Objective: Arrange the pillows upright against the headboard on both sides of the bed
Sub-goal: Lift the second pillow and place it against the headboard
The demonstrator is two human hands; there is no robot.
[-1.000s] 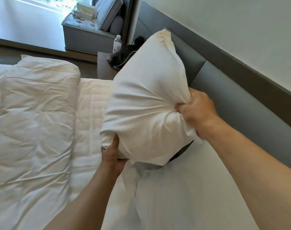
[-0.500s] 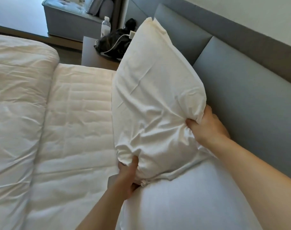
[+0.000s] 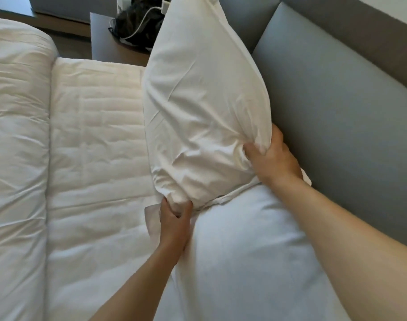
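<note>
A white pillow (image 3: 202,107) stands on its long edge along the grey padded headboard (image 3: 332,107), its far end toward the nightstand. My left hand (image 3: 174,223) grips its near lower corner. My right hand (image 3: 272,161) clutches the near upper edge, between pillow and headboard. A second white pillow (image 3: 249,258) lies below and closer to me, against the headboard, and the held pillow's near end rests on it.
The quilted white mattress (image 3: 98,144) lies to the left, with a folded-back white duvet (image 3: 14,140) beyond it. A nightstand (image 3: 114,49) at the far end carries a black bag (image 3: 140,26) with a white cable.
The pillow has come down from the air and moved toward the headboard, now standing on the bed. My right hand has shifted to the pillow's headboard side.
</note>
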